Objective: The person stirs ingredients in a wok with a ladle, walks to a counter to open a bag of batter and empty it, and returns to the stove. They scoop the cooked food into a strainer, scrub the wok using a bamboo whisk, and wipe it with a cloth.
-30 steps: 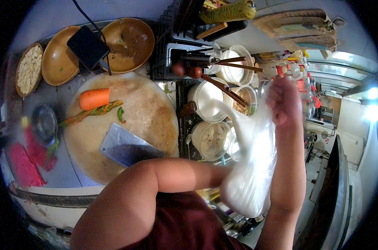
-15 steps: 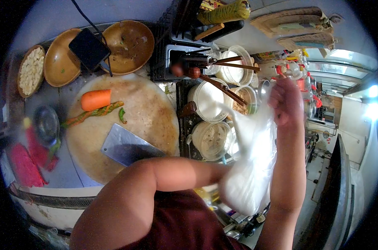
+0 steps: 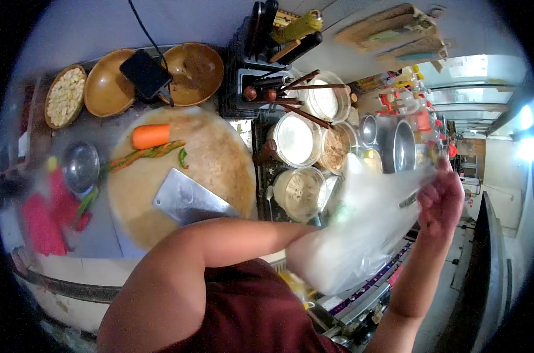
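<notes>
My right hand (image 3: 440, 200) is closed on the gathered edge of a cloudy white plastic bag (image 3: 352, 235). The bag is stretched between my arms, full at its lower left. My left forearm reaches to the bag's left side; the bag hides my left hand and its fingers. Beside the bag are an open tub of white powder (image 3: 294, 139), a tub of brown crumbs (image 3: 336, 147) and a tub with pale contents (image 3: 297, 194). A cleaver (image 3: 190, 198) lies on the round board (image 3: 220, 159), near a cut carrot (image 3: 151, 136) and a green-and-orange pepper (image 3: 146, 154).
Bowls (image 3: 109, 82) line the wall, one holding peeled cloves (image 3: 66, 97). A black rack (image 3: 237, 88) holds knives and wooden-handled tools. Metal bowls (image 3: 403, 146) and bottles (image 3: 399, 100) stand farther right. A small metal bowl (image 3: 81, 166) and pink cloth (image 3: 42, 225) are at left.
My right hand has moved right and down, spreading the bag wider. The bag's narrow white part no longer extends over the powder tub. The whole view has shifted slightly.
</notes>
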A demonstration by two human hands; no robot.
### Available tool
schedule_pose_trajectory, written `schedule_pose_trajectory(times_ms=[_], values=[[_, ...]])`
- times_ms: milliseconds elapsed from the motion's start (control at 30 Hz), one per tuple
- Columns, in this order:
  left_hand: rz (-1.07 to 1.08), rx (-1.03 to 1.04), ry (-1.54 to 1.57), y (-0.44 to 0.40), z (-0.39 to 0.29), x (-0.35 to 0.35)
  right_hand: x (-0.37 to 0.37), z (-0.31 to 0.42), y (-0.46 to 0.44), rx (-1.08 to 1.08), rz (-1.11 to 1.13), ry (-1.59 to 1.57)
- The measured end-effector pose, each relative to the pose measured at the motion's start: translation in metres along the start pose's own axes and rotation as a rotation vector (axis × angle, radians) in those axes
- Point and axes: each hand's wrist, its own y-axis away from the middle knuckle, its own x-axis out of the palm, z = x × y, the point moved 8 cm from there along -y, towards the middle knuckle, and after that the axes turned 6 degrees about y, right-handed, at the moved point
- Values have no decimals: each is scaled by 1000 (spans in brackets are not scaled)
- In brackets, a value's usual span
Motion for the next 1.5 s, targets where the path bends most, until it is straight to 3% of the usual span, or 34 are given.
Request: schedule_pose_trajectory(times_ms=[67, 100, 200, 267, 300, 333, 400, 433, 500, 567, 600, 633, 700, 733, 767, 900, 967, 1000, 1233, 1333, 1433, 1500], values=[[-52, 15, -51, 9, -4, 4, 4, 17, 42, -47, 150, -98], [-81, 25, -77, 15, -5, 6, -1, 24, 66, -86, 80, -32], [-207, 65, -171, 39, -10, 11, -7, 36, 137, -173, 166, -79], [-319, 95, -247, 64, -10, 20, -8, 46, 191, -376, 457, 121], [-383, 110, -288, 78, -7, 25, -15, 39, 223, -395, 486, 108], [-444, 125, -339, 91, 0, 30, -33, 36, 257, -509, 304, 39], [-588, 138, -452, 119, 30, 32, -17, 22, 307, -591, 473, -47], [-665, 141, -514, 133, 49, 28, 12, 12, 336, -563, 826, -64], [-806, 200, -550, 182, 80, 61, 21, -5, 368, -453, 805, -113], [-1139, 135, -581, 248, 103, 116, 36, -28, 394, -310, 718, -149], [-1043, 331, -517, 261, 118, 131, 49, -38, 412, -333, 893, -150], [-1097, 364, -511, 282, 144, 145, 63, -47, 427, -347, 941, -75], [-1053, 786, -310, 330, 170, 202, 93, -68, 463, -66, 783, -136], [-1109, 786, -376, 356, 210, 184, 103, -76, 483, -108, 846, -66], [-1105, 850, -279, 383, 229, 203, 127, -84, 513, -89, 1135, -39], [-1061, 1150, 54, 475, 299, 306, 198, -127, 596, 40, 1405, -20], [-1034, 1290, 170, 523, 328, 350, 256, -144, 651, 69, 1721, 70], [-1031, 1350, 210, 547, 348, 370, 280, -155, 679, 105, 1664, 82], [-1288, 1474, 294, 728, 488, 463, 426, -260, 816, 344, 1838, 166], [-1347, 1422, 773, 782, 529, 507, 496, -284, 898, 345, 1930, 180], [-1379, 1476, 601, 846, 544, 535, 556, -315, 947, 321, 1940, 248], [-1507, 1567, 644, 900, 563, 541, 605, -342, 992, 402, 2045, 233]])
